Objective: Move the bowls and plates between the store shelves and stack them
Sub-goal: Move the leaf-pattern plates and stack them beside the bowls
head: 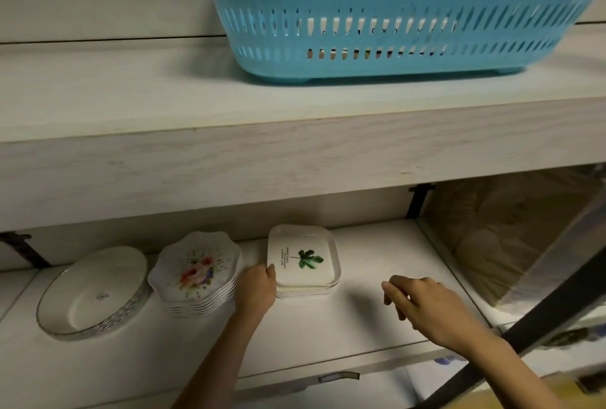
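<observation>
Square plates (303,259): left hand (259,287) grips edge, right hand (423,307) well apart.

square plates (303,259) at my left hand (259,287): white, green leaf print | scalloped plates (196,272) left of it: white, pink flowers | basket (393,15) above: turquoise

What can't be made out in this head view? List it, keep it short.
Head view only:
- Blue basket contents: hidden by its slatted wall; top cut off by the frame edge.
- Print on the square plates: too small.
- Left hand fingertips: hidden by its own knuckles, so grip unclear.
</observation>
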Motion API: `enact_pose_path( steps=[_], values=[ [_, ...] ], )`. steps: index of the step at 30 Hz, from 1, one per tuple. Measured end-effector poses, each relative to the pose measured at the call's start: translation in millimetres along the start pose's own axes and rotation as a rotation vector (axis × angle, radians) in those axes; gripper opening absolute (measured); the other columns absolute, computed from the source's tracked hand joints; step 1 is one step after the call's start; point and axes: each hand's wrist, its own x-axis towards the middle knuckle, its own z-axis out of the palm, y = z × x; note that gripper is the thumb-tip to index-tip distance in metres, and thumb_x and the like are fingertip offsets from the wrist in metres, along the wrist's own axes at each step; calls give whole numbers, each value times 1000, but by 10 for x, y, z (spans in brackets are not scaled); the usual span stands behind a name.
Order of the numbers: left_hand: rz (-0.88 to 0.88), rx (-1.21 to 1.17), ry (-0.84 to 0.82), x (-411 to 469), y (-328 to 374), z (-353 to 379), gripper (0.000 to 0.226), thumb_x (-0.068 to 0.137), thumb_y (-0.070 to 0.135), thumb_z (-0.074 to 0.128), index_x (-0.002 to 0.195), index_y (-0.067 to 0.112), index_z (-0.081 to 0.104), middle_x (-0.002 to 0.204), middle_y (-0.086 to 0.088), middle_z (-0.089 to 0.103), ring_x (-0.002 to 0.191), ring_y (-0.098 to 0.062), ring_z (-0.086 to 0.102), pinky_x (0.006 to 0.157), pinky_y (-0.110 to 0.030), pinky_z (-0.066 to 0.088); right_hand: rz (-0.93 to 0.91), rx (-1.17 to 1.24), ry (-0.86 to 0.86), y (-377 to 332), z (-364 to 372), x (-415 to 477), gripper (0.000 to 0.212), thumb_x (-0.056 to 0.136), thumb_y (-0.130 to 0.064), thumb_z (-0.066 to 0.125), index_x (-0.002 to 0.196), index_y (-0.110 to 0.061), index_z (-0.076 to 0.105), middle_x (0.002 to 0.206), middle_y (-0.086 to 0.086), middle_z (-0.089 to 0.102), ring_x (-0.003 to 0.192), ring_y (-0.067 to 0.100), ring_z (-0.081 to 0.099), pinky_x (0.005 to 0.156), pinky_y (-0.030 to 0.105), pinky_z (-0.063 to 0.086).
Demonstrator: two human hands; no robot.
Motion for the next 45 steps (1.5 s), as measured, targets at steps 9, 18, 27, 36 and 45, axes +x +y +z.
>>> enact_pose_path(
  steps=[9,18,27,36,45],
  values=[
    [-20,22,-122,-196,-149,-354,35,97,34,37,68,16,44,70,-5,51,69,-18,51,66,-33,47,-155,-48,-26,-240,109,242,38,95,-50,22,91,-32,55,77,-11,63,71,6,61,70,23,51],
    [-41,5,54,-714,-578,-974,28,96,34,41,90,15,60,66,4,55,67,-15,57,70,-26,50,-518,-57,-47,-842,279,513,29,97,-44,31,100,-28,55,99,-10,62,81,9,57,70,24,44],
    [-334,99,414,-1631,-1236,-1385,22,94,31,43,83,16,54,58,3,54,58,-20,53,50,-30,37,-790,-61,-129,-1627,584,544,31,97,-40,33,91,-20,56,86,-8,59,78,15,60,64,25,42],
    [-493,78,570,-2493,-1889,-1664,23,95,27,44,93,9,59,72,-2,59,54,-4,47,47,-12,32,-966,-28,-260,-2525,855,149,25,97,-36,37,101,-21,57,100,-5,62,86,12,57,67,15,41],
    [-586,322,570,-3031,-2756,-2205,29,96,34,37,105,16,58,83,3,57,69,-9,52,46,-12,27,-996,-118,-226,-3532,1252,-333,25,95,-36,37,101,-25,58,106,-6,64,88,16,59,74,30,46]
  ],
)
